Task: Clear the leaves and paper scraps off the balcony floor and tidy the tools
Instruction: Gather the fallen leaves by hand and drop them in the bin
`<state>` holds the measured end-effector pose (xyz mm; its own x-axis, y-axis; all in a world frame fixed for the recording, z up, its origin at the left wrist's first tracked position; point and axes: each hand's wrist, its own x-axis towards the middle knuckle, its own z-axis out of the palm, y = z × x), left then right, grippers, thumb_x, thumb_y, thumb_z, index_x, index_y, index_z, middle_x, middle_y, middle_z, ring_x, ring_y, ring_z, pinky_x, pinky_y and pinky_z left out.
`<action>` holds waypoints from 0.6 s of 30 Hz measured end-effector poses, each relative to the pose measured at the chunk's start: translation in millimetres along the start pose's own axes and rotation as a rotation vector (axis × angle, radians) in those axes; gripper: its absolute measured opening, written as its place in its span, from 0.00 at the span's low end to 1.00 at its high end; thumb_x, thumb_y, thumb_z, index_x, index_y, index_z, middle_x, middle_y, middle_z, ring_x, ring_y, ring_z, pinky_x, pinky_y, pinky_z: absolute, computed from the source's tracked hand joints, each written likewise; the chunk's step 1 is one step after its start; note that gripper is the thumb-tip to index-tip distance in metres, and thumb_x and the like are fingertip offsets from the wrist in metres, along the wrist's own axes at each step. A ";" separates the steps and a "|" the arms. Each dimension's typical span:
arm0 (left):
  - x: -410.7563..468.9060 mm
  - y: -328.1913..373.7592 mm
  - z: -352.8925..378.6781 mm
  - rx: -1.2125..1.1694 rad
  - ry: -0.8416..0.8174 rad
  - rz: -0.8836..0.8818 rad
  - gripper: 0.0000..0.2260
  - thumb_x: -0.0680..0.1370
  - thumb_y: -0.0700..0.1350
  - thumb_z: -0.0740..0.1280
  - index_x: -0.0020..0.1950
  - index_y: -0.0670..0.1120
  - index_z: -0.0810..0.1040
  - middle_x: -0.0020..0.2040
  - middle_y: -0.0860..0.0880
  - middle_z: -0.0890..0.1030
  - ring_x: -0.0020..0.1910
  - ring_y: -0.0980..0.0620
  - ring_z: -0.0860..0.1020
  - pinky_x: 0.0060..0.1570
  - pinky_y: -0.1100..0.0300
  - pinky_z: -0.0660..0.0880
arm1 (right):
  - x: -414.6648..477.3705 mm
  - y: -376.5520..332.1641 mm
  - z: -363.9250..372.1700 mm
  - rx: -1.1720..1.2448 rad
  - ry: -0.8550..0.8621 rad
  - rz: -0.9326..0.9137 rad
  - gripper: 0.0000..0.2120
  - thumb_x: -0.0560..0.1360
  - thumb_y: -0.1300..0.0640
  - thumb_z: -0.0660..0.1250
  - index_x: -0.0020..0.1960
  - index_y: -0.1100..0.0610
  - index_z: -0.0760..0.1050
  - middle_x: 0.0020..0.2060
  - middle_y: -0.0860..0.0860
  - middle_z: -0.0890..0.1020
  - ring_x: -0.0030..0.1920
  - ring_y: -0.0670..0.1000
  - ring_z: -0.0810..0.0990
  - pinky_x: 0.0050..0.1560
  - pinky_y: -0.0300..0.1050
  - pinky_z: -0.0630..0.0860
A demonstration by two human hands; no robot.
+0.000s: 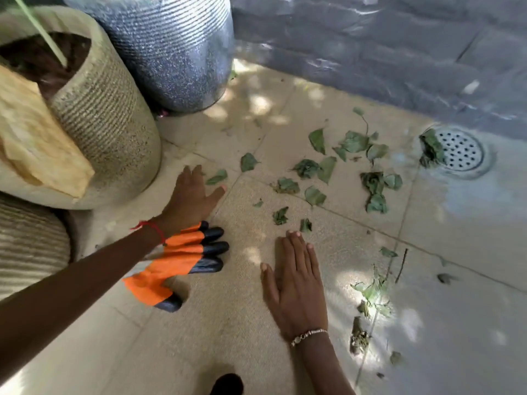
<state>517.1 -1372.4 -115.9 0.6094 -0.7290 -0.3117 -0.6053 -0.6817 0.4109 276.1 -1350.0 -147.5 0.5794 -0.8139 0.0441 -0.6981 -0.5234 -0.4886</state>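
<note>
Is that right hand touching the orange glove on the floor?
Apart. The head view shows bare floor between the right hand and the orange glove.

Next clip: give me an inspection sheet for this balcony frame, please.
Surface: beige floor tiles, sun-dappled.
Job's things: green leaves scattered mid-floor; leaf clump on the edge of the drain; orange-and-black glove on the floor under the left wrist; tan paper-like sheet across the beige pot.
Clutter: twig and crumbled debris to the right.
Grippers: left hand and right hand both flat, fingers straight, holding nothing.
Cables: nothing seen.
Surroundings: grey pot, grey wall.
</note>
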 end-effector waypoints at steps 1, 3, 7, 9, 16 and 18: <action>-0.7 0.0 9.5 0.029 -0.013 0.009 0.35 0.78 0.57 0.60 0.77 0.41 0.48 0.77 0.39 0.48 0.76 0.44 0.46 0.74 0.52 0.46 | 0.6 0.1 -0.4 0.057 0.033 0.006 0.24 0.77 0.48 0.54 0.69 0.60 0.65 0.69 0.56 0.68 0.71 0.50 0.61 0.72 0.45 0.53; -8.1 6.3 27.0 0.093 -0.003 0.093 0.35 0.79 0.58 0.57 0.77 0.41 0.46 0.77 0.39 0.44 0.76 0.44 0.42 0.74 0.51 0.43 | -1.3 1.4 -4.6 0.205 0.118 0.031 0.24 0.77 0.48 0.55 0.69 0.59 0.64 0.70 0.54 0.67 0.71 0.48 0.60 0.72 0.40 0.54; -31.5 28.8 44.6 0.114 -0.059 0.309 0.35 0.79 0.60 0.53 0.77 0.43 0.41 0.77 0.43 0.41 0.76 0.47 0.40 0.74 0.52 0.40 | -4.7 13.3 -22.1 0.352 0.206 0.162 0.29 0.75 0.43 0.50 0.70 0.59 0.63 0.71 0.53 0.64 0.72 0.50 0.60 0.72 0.43 0.58; -41.6 38.2 45.6 0.066 -0.148 0.458 0.37 0.78 0.65 0.50 0.77 0.45 0.39 0.78 0.46 0.40 0.76 0.50 0.39 0.73 0.55 0.37 | -5.4 21.7 -28.8 0.327 0.252 0.220 0.30 0.75 0.42 0.50 0.69 0.60 0.64 0.71 0.53 0.63 0.72 0.51 0.61 0.71 0.45 0.61; -23.8 47.0 40.7 -0.024 -0.025 0.519 0.39 0.75 0.67 0.53 0.77 0.46 0.42 0.77 0.48 0.40 0.76 0.50 0.39 0.74 0.52 0.39 | -10.4 36.9 -41.7 0.230 0.396 0.377 0.31 0.73 0.38 0.49 0.68 0.58 0.64 0.72 0.53 0.59 0.72 0.53 0.59 0.67 0.51 0.66; -10.6 48.0 40.0 -0.001 0.048 0.440 0.37 0.78 0.62 0.56 0.77 0.44 0.45 0.78 0.44 0.42 0.76 0.47 0.40 0.73 0.48 0.39 | -20.7 36.7 -39.6 0.135 0.467 0.514 0.33 0.73 0.37 0.48 0.69 0.58 0.62 0.72 0.55 0.58 0.72 0.56 0.59 0.64 0.56 0.69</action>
<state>461.1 -1399.9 -127.1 0.3169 -0.9461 -0.0666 -0.8122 -0.3070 0.4961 221.9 -1362.4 -131.9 -0.0722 -0.9884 0.1335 -0.7590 -0.0324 -0.6503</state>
